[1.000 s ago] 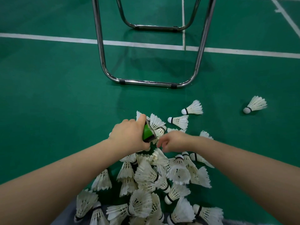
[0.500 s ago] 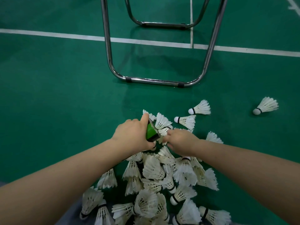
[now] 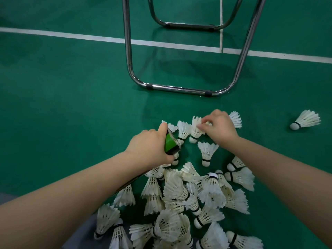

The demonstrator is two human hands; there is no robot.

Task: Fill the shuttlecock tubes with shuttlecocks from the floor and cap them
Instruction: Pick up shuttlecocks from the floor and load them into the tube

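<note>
Dozens of shuttlecocks lie heaped in a pile (image 3: 190, 193) on the green floor (image 3: 62, 105), spreading from the middle of my view down to six o'clock. My left hand (image 3: 149, 146) is wrapped round the mouth end of the tube (image 3: 170, 142), which is green with a dark rim and sits low at the pile's eleven o'clock edge. The rest of the tube runs back under the forearm, so I cannot tell how full it is.

My right hand (image 3: 220, 127) is out at one o'clock from the tube. Its fingertips (image 3: 199, 126) are closed on the feather skirt of the far shuttlecock (image 3: 195, 134), whose cork points back toward six o'clock. A stray shuttlecock (image 3: 305, 121) lies well apart at three o'clock. A metal frame (image 3: 179, 88) stands at twelve o'clock, across a white court line (image 3: 71, 35).

I judge these things to be next to weightless, so lifting one takes no effort. The feathers look thin and brittle, and a hard pinch would likely bend or split them. The cork is the firm part. I would take hold lightly low on the skirt, near the dark band, or on the cork itself, then feed it cork-first into the tube's mouth. The tube itself probably dents if squeezed, so the left hand's grip should stay moderate.
</note>
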